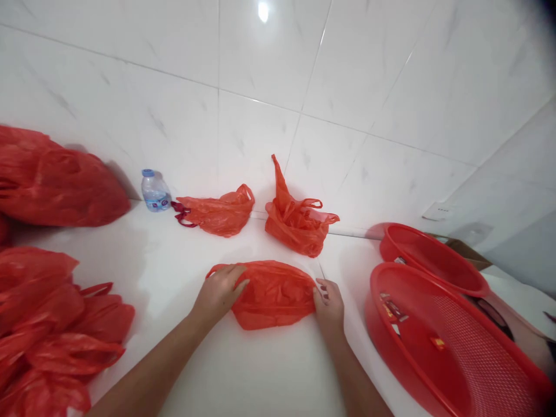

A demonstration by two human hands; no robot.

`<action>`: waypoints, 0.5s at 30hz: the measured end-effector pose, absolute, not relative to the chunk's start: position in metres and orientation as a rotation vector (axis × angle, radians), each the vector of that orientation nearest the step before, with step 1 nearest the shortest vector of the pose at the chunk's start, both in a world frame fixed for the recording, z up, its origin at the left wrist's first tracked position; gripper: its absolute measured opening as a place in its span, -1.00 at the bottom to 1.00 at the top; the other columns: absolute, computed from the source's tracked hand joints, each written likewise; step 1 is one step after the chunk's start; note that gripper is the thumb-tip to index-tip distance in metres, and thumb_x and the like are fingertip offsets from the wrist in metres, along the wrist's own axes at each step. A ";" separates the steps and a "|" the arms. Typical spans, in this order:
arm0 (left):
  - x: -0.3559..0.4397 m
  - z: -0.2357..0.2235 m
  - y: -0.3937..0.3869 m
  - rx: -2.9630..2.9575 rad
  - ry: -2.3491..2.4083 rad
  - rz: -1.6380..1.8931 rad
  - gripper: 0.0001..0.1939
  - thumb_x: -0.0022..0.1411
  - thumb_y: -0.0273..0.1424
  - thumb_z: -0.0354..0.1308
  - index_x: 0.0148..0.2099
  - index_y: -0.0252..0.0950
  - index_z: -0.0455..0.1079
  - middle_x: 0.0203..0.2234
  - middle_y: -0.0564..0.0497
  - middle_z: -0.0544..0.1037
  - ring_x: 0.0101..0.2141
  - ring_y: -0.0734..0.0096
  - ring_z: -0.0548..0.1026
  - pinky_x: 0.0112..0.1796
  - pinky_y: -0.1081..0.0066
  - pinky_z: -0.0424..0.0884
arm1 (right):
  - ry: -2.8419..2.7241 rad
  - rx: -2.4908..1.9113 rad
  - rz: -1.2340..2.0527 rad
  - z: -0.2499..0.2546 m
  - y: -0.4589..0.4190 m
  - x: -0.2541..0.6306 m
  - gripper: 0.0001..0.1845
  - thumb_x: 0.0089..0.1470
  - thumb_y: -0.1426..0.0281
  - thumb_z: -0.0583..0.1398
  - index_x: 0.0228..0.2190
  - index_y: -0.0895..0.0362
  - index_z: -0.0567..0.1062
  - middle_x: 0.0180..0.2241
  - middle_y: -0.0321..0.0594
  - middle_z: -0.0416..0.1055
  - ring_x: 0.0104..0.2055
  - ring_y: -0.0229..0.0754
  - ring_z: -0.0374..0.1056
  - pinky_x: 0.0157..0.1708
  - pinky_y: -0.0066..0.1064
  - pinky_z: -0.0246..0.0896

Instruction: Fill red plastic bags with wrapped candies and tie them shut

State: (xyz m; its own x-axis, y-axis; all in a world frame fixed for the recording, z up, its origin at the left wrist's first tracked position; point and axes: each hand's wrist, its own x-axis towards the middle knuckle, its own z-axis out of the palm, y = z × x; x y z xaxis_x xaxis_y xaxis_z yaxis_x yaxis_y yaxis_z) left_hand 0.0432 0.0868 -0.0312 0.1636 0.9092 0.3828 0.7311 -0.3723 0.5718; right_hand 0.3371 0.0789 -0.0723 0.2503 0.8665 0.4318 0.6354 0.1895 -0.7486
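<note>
A red plastic bag is held spread over the white table in front of me, its mouth open toward me. My left hand grips its left edge, thumb inside the opening. At the opposite edge, my right hand pinches the bag between thumb and fingers. Just behind it stands a crumpled red bag with its handles sticking up. A flatter red bag lies to the left of that one, a dark red tie at its end.
A small water bottle stands against the tiled wall. Full red bags and a heap of loose red bags fill the left side. Two red plastic baskets are at right, the nearer with small wrapped packets inside. A wall socket is behind.
</note>
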 end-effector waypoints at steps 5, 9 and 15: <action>0.073 -0.041 0.067 2.563 1.211 1.027 -0.72 0.23 -0.28 0.03 -0.06 -0.21 0.43 -0.20 -0.12 0.52 -0.17 0.16 0.41 -0.10 0.20 0.27 | -1.539 -1.504 0.070 -0.061 0.066 0.328 -0.69 0.11 0.33 0.04 -0.14 0.15 0.42 -0.06 -0.04 0.27 0.02 -0.07 0.20 0.00 -0.14 0.16; 0.085 -0.059 0.064 2.595 1.055 0.866 -0.64 0.18 -0.27 0.10 0.05 -0.11 0.37 -0.11 -0.08 0.50 -0.09 0.07 0.39 -0.07 0.12 0.24 | -1.564 -1.528 -0.228 -0.033 0.040 0.330 -0.71 0.14 0.36 0.03 -0.13 0.14 0.42 0.03 0.00 0.19 0.11 -0.03 0.12 0.05 -0.09 0.11; 0.079 -0.074 0.076 2.518 1.114 0.853 -0.73 0.24 -0.34 0.01 -0.06 -0.13 0.45 -0.15 -0.04 0.53 -0.14 0.17 0.44 -0.07 0.16 0.28 | -1.372 -1.810 -0.702 0.008 -0.018 0.383 -0.64 0.15 0.29 0.06 -0.08 0.21 0.41 0.05 0.11 0.23 0.12 0.10 0.14 0.07 -0.03 0.07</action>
State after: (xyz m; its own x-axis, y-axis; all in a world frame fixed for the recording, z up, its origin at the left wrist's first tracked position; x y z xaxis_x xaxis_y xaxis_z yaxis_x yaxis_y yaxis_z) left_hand 0.0794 0.0756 -0.0739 0.5343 0.7396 0.4093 0.5882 -0.6730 0.4484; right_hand 0.3832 -0.0184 0.0075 0.2766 0.5521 0.7866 0.9609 -0.1487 -0.2335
